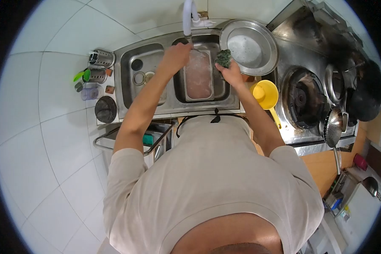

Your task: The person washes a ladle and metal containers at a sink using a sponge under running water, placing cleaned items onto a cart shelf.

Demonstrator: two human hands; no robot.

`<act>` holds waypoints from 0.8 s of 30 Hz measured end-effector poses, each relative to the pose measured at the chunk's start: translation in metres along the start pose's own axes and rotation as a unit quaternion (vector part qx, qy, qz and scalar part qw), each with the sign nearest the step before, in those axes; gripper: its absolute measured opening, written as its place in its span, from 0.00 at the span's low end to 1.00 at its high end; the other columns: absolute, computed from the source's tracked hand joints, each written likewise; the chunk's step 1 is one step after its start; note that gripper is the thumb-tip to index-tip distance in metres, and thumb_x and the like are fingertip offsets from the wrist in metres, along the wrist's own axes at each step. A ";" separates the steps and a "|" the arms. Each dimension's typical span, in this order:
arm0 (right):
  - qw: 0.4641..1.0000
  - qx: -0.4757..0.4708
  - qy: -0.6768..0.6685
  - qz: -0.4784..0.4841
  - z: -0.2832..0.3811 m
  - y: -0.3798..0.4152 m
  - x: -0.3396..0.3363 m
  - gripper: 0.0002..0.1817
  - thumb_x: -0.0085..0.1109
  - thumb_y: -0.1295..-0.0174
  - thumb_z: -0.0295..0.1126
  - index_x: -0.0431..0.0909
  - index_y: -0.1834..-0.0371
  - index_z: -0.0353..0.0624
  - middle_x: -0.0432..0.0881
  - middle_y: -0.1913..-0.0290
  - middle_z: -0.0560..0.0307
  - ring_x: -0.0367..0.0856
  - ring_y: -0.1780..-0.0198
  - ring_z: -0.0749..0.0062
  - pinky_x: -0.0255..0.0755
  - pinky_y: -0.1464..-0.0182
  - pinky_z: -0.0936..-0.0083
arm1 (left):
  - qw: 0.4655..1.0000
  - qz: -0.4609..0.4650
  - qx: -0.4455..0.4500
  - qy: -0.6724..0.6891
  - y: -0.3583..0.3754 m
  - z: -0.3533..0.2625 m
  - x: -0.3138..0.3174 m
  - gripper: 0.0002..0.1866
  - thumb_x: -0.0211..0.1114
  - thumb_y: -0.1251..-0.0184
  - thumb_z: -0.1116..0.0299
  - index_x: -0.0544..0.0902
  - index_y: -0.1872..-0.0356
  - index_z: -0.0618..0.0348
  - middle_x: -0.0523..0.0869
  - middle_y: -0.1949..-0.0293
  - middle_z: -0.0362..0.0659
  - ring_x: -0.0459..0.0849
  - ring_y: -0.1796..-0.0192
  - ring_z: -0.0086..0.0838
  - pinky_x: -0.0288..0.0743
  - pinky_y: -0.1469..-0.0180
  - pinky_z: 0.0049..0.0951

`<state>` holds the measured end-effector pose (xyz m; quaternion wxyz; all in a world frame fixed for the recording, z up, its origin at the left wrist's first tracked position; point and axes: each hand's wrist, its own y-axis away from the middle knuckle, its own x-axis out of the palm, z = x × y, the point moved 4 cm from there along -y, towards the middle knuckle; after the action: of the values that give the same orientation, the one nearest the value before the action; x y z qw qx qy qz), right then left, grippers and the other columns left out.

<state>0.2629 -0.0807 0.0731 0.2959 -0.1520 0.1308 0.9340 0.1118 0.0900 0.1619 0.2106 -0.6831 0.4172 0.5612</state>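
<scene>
A rectangular metal pan (pixel 199 76) stands in the right sink basin, holding cloudy, pinkish water. My left hand (pixel 178 55) is closed at the pan's far left corner, just below the white tap (pixel 188 21); its fingertips are partly hidden. To the right of the pan, my right hand (pixel 232 73) grips a dark green scouring pad (pixel 224 58), held over the basin's right edge. Close beyond that hand sits a wide round metal basin (pixel 266 59) with a whitish patch on its bottom.
A yellow dipper (pixel 266 95) lies right of the sink, beside the stove burner (pixel 300 98). A skimmer (pixel 333 127) rests at the stove's front. The left sink basin (pixel 129 86) holds round strainers. Metal utensil holders (pixel 101 58) and a dark round container (pixel 106 109) stand further left.
</scene>
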 end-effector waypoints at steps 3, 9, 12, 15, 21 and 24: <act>1.000 -0.006 -0.017 0.010 -0.010 -0.004 0.003 0.25 0.70 0.44 0.37 0.75 0.48 0.33 0.84 0.52 0.44 0.81 0.48 0.57 0.71 0.44 0.67 | 1.000 -0.003 0.000 -0.025 -0.021 -0.011 0.018 0.16 0.54 0.38 0.71 0.80 0.50 0.58 0.85 0.61 0.61 0.84 0.55 0.55 0.77 0.52 0.53; 0.999 0.006 -0.031 0.012 -0.010 -0.002 -0.011 0.28 0.71 0.45 0.40 0.74 0.47 0.33 0.83 0.51 0.41 0.81 0.46 0.51 0.71 0.43 0.65 | 0.999 -0.011 0.043 0.030 -0.092 0.021 0.084 0.17 0.53 0.32 0.56 0.79 0.48 0.51 0.84 0.58 0.59 0.83 0.50 0.56 0.76 0.47 0.52; 1.000 0.015 -0.019 0.001 -0.006 0.002 -0.017 0.28 0.70 0.45 0.41 0.74 0.47 0.33 0.83 0.51 0.42 0.81 0.46 0.52 0.71 0.43 0.65 | 0.998 -0.009 -0.003 0.062 -0.082 0.022 0.070 0.23 0.54 0.32 0.44 0.80 0.50 0.50 0.85 0.58 0.58 0.82 0.48 0.55 0.74 0.46 0.52; 0.999 0.030 -0.016 0.008 -0.009 0.003 -0.017 0.29 0.70 0.45 0.41 0.74 0.47 0.33 0.83 0.50 0.41 0.81 0.45 0.53 0.71 0.42 0.66 | 0.999 -0.019 -0.041 0.005 -0.053 0.006 0.033 0.29 0.52 0.33 0.36 0.82 0.53 0.51 0.86 0.60 0.54 0.84 0.53 0.54 0.76 0.49 0.52; 1.000 0.004 -0.002 0.026 -0.009 0.001 -0.011 0.29 0.70 0.45 0.40 0.74 0.45 0.32 0.82 0.48 0.41 0.80 0.44 0.53 0.70 0.42 0.67 | 0.991 0.021 0.034 -0.127 -0.032 -0.011 -0.002 0.19 0.53 0.29 0.47 0.82 0.53 0.47 0.86 0.60 0.46 0.87 0.59 0.48 0.80 0.57 0.47; 0.999 -0.004 -0.008 0.031 -0.010 0.000 -0.009 0.29 0.70 0.45 0.39 0.74 0.45 0.33 0.82 0.49 0.41 0.80 0.45 0.53 0.70 0.42 0.67 | 0.980 0.002 0.090 -0.180 -0.032 -0.010 0.003 0.12 0.54 0.30 0.60 0.82 0.52 0.47 0.86 0.60 0.46 0.87 0.61 0.48 0.81 0.60 0.45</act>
<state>0.2718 -0.0882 0.0674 0.2670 -0.1420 0.1290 0.9444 0.1433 0.0997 0.1565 0.3414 -0.5481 0.4226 0.6359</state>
